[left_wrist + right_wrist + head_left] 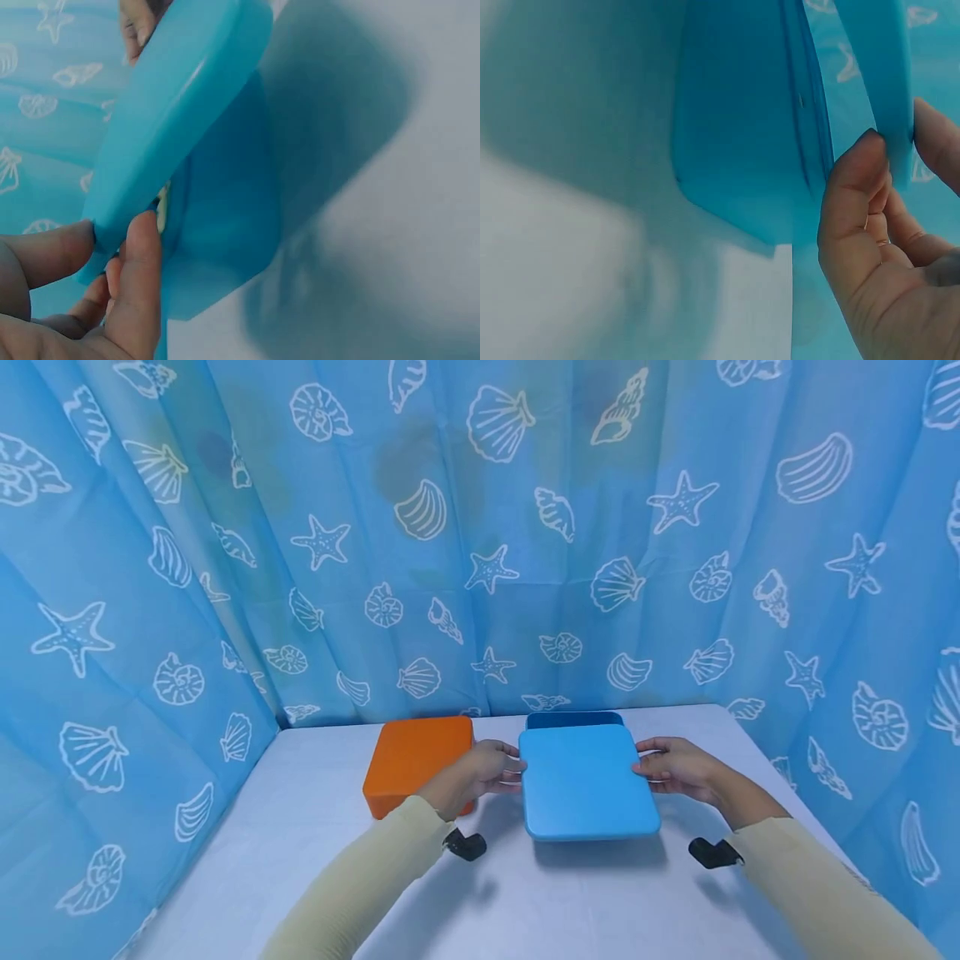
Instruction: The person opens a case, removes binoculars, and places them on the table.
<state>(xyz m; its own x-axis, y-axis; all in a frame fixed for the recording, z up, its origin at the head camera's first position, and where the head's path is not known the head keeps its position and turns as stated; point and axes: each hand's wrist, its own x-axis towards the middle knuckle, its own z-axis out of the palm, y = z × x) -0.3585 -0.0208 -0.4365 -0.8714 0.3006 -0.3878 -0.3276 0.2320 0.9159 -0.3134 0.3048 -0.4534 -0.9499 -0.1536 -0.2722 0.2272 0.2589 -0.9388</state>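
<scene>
A light blue square lid (588, 781) is held up between both hands, tilted above a darker blue box (574, 719). My left hand (491, 768) pinches the lid's left edge between thumb and fingers. At the opposite edge my right hand (678, 768) grips it the same way. In the right wrist view a gap shows between the lid (889, 82) and the rim of the box (739, 112). The left wrist view shows something pale yellowish inside the box (225, 195), mostly hidden. From the head view the lid hides most of the box.
An orange square box (420, 760) stands on the white table (315, 827), left of the blue box and close beside my left hand. Blue curtains (487, 527) with white shell and starfish prints hang behind the table and along its sides.
</scene>
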